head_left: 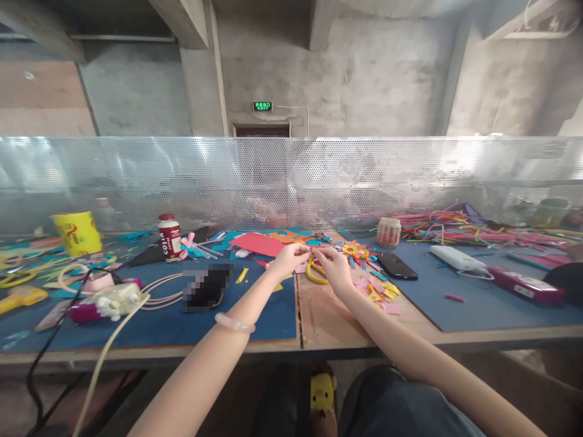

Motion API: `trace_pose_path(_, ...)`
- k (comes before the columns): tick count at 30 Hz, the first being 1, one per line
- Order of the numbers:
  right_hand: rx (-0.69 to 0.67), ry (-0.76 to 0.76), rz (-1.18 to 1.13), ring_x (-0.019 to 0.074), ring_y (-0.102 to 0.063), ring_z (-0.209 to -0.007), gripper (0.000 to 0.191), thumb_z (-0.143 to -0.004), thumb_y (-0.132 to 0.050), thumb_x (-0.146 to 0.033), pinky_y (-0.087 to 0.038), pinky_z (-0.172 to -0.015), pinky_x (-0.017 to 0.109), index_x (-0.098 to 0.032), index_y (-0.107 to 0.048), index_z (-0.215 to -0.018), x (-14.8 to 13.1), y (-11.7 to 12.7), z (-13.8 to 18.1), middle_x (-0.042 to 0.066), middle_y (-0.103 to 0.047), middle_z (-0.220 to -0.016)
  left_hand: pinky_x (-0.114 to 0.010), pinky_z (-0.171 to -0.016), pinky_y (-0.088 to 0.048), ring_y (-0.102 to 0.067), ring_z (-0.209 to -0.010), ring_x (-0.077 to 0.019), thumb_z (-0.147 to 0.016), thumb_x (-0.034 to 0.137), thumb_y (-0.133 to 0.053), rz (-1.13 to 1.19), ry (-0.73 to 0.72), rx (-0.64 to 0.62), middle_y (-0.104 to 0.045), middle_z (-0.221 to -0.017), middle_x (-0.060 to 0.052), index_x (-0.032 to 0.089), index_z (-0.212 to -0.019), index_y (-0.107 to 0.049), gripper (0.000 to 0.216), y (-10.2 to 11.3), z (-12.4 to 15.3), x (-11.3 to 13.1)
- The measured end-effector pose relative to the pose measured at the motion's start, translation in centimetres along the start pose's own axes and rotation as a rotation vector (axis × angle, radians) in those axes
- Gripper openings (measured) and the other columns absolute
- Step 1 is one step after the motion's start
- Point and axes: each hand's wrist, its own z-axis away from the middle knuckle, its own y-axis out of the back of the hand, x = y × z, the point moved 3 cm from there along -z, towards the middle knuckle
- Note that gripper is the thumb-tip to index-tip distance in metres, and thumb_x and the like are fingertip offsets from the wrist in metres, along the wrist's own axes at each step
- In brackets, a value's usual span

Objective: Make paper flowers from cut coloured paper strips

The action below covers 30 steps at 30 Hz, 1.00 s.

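Over the middle of the table, my left hand [289, 260] and my right hand [334, 270] meet with fingertips pinched close together. A tiny bit of red or pink shows between them, too small to name. Just below the fingers, the yellow handles of what look like scissors [316, 278] rest on the bare wood. Beside my right hand lie paper flowers [356, 250] in yellow, orange and blue. Pink and yellow paper pieces [380, 291] are heaped nearer the front. A red paper sheet [257, 244] lies behind my left wrist, which wears a pale bangle [234, 323].
Left are a coffee bottle [170, 238], a yellow tub [77, 233], a glue gun [22, 298], cables and a blurred-out dark object [207, 287]. Right are a black phone [397, 266], a jar [388, 232], a white power bank [458, 260], a purple box [526, 285] and colourful craft stems [446, 227]. A perforated metal screen [319, 176] stands behind.
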Motion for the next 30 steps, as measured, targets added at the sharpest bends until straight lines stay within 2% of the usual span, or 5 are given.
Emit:
trace_pose_path(7, 0.003, -0.112, -0.099, 0.0183, -0.060, -0.074, 0.033, -0.071, -0.056, -0.045, -0.043, -0.067, 0.027, -0.015, -0.068, -0.079, 0.2, -0.1, 0.1, 0.006, -0.068, -0.078, -0.027, -0.068, -0.046, -0.057, -0.071, -0.0141, -0.070, 0.033, -0.066, 0.071, 0.040, -0.020, -0.062, -0.078, -0.006, 0.010, -0.081, -0.062, 0.026, -0.1, 0.0, -0.1)
trace_pose_path(15, -0.013, -0.119, -0.149, 0.0183, -0.060, -0.071, 0.034, -0.070, -0.057, -0.046, -0.044, -0.064, 0.027, -0.013, -0.067, -0.076, 0.6, -0.2, 0.0, 0.006, -0.068, -0.074, -0.026, -0.065, -0.045, -0.059, -0.071, -0.0136, -0.068, 0.034, -0.068, 0.196, 0.122, -0.147, -0.063, -0.081, -0.007, 0.010, -0.088, -0.062, 0.032, -0.3, 0.0, -1.3)
trace_pose_path(22, -0.061, -0.196, -0.222, 0.0195, -0.062, -0.073, 0.040, -0.069, -0.058, -0.050, -0.045, -0.065, 0.027, -0.014, -0.068, -0.080, 0.2, -0.4, 0.2, 0.006, -0.068, -0.076, -0.026, -0.066, -0.043, -0.058, -0.071, -0.0145, -0.068, 0.032, -0.067, 0.095, 0.050, -0.080, -0.064, -0.078, -0.007, 0.010, -0.081, -0.066, 0.025, 0.1, 0.1, -0.6)
trace_pose_path(30, -0.032, -0.169, -0.163, 0.0179, -0.060, -0.067, 0.036, -0.068, -0.058, -0.049, -0.044, -0.062, 0.026, -0.013, -0.065, -0.071, 0.5, -0.2, 0.2, 0.006, -0.066, -0.067, -0.026, -0.065, -0.045, -0.060, -0.072, -0.0159, -0.065, 0.035, -0.070, 0.140, 0.111, -0.141, -0.066, -0.079, -0.008, 0.010, -0.084, -0.067, 0.031, 0.0, 0.2, -1.1)
